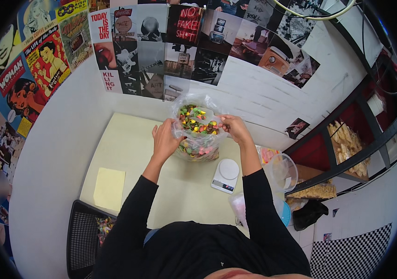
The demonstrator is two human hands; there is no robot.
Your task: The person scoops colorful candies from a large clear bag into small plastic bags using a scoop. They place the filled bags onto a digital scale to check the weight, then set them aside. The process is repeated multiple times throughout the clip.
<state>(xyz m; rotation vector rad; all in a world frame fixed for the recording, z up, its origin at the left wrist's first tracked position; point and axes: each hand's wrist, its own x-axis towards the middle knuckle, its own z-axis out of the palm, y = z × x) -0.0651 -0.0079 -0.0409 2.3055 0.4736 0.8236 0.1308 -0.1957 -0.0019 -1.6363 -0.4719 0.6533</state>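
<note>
In front of me on the pale table point(184, 195) stands a clear plastic bag point(203, 142), its mouth spread open towards me. Multicoloured sweets point(200, 126), brown, green, yellow and pinkish, fill it. My left hand point(165, 140) grips the left side of the bag's rim. At the right side, my right hand point(235, 127) pinches the rim between thumb and fingers. Among the sweets near the top shows a translucent plastic piece point(208, 115); whether it is a scoop or a fold of plastic is unclear. A white digital kitchen scale point(227, 174) lies below my right hand.
A yellow paper sheet point(109, 188) lies at the table's left. Below it, a black mesh basket point(81, 240) holds wrapped sweets point(105, 226). Right of my arm stand a clear plastic tub point(283, 171) and a blue lid point(285, 214). Shelves point(344, 150) with bagged snacks border the right; walls close the back and left.
</note>
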